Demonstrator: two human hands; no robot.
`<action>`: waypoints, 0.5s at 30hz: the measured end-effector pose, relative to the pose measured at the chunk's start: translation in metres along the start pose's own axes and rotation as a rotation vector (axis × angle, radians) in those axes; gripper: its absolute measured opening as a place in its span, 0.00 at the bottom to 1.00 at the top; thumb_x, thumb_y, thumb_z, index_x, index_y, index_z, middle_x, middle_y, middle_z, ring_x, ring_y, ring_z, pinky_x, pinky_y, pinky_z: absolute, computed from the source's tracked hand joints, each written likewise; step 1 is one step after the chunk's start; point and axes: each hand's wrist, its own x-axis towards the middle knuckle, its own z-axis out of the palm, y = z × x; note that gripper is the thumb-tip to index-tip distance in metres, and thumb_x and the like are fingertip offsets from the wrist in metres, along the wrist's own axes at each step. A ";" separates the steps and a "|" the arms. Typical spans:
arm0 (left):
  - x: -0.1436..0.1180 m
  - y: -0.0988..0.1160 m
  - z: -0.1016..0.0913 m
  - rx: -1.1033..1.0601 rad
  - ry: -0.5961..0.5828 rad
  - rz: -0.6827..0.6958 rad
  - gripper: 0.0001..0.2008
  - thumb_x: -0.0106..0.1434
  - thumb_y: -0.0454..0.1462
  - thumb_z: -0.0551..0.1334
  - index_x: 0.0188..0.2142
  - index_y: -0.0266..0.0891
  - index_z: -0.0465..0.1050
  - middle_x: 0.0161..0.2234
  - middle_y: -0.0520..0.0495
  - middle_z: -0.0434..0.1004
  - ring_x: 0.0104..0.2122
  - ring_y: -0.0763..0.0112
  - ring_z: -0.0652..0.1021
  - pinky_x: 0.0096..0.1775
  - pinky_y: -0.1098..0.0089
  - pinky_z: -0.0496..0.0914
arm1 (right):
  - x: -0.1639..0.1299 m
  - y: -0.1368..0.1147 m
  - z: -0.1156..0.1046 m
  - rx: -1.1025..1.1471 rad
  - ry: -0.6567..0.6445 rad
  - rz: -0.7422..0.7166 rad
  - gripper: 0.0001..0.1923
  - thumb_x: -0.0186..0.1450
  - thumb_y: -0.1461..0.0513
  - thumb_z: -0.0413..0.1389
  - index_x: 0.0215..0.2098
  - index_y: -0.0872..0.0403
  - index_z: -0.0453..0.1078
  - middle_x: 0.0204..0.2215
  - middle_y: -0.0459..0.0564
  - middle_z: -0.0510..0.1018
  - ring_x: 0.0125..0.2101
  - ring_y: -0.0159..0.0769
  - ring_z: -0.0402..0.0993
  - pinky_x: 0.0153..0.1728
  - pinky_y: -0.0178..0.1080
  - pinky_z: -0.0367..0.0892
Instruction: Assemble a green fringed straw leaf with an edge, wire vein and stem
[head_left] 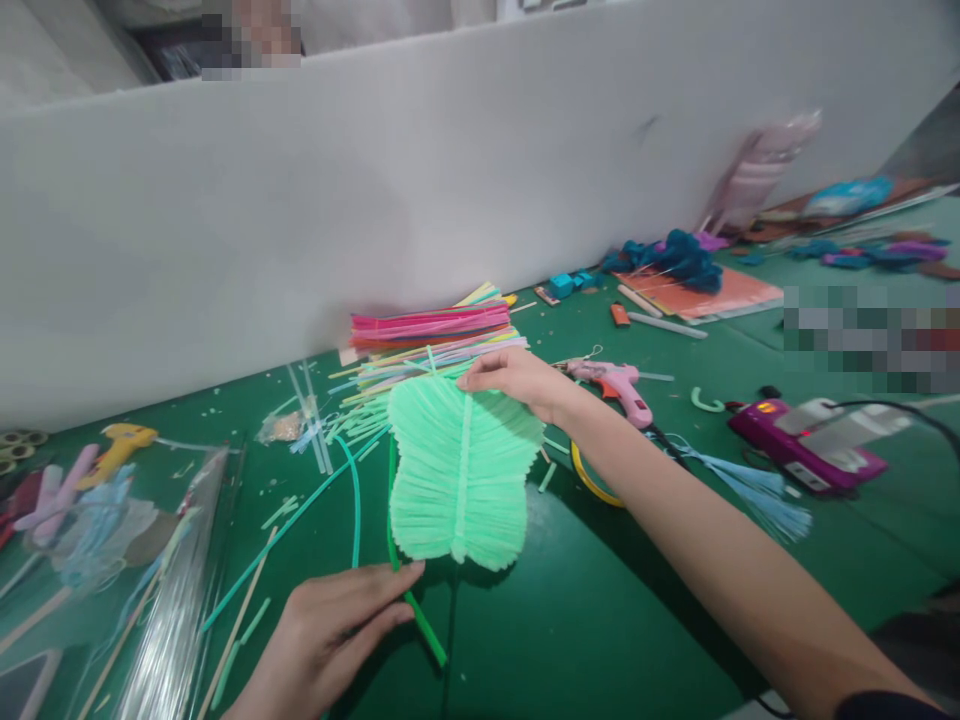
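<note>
The green table (570, 620) bears bundled pipe cleaners (431, 328), a pink glue gun (628, 386), a tassel (765, 492) and a power strip (780, 452).

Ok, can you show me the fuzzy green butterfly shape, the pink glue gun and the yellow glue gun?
Fuzzy green butterfly shape (463, 465): head view, on the ridge down its middle.
Pink glue gun (620, 378): head view, on its body.
Yellow glue gun (120, 447): head view, on its body.

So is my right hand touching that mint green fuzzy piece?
Touching: the head view shows the right hand gripping the mint green fuzzy piece by its top edge.
</note>
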 end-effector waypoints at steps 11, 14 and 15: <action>0.004 -0.005 0.015 0.142 0.221 -0.073 0.09 0.60 0.31 0.64 0.41 0.39 0.73 0.27 0.51 0.76 0.25 0.75 0.75 0.28 0.72 0.69 | 0.001 0.005 0.007 -0.021 -0.001 0.007 0.06 0.50 0.60 0.64 0.23 0.55 0.76 0.27 0.47 0.79 0.34 0.34 0.72 0.40 0.36 0.63; 0.004 -0.002 0.016 0.156 0.283 -0.096 0.07 0.59 0.33 0.66 0.39 0.38 0.73 0.26 0.52 0.76 0.24 0.76 0.75 0.28 0.74 0.69 | 0.002 0.006 0.007 -0.007 0.011 0.005 0.06 0.50 0.60 0.64 0.24 0.55 0.76 0.27 0.47 0.80 0.34 0.34 0.72 0.40 0.36 0.63; 0.004 -0.001 0.016 0.169 0.317 -0.102 0.07 0.59 0.33 0.66 0.38 0.38 0.74 0.26 0.52 0.77 0.23 0.76 0.75 0.27 0.74 0.69 | 0.002 0.006 0.007 0.000 0.013 0.004 0.06 0.50 0.60 0.64 0.25 0.55 0.76 0.27 0.47 0.79 0.33 0.34 0.72 0.40 0.36 0.63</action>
